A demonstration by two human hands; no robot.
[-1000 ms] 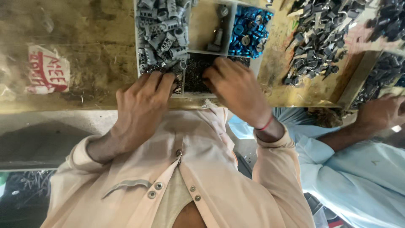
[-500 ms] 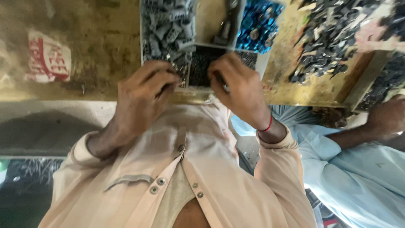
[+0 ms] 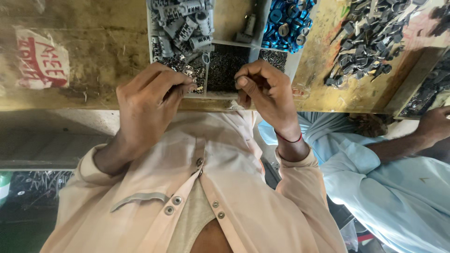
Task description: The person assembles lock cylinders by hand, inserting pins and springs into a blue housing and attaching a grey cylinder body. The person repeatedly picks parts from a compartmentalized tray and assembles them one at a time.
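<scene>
Spanning the top of the view, the worn yellowish desk [image 3: 93,56] carries everything, with a torn red-and-white label [image 3: 41,63] stuck at its far left. On it sits a pale compartment tray [image 3: 229,18]: one bay is heaped with ribbed grey metal cylinders [image 3: 180,26], another with blue anodised rings [image 3: 286,23], and the near bay holds a dark mass of tiny pins [image 3: 226,70]. Well to the right lies a loose heap of dark metal parts [image 3: 365,42], near which a co-worker's hand [image 3: 433,124] rests at the desk edge.

Both of the person's hands hover at the tray's near rim. The left hand [image 3: 145,105] is curled over the bay of small silvery bits, fingertips pinched together; what it pinches is hidden. The right hand [image 3: 265,91] is likewise closed in a thumb-and-forefinger pinch just above the pins, probably on one of them, though the piece is too small to make out.

Such pins look stiff, very light and slippery; they likely need a fingertip pinch across the shank, one at a time, or they will scatter.
</scene>
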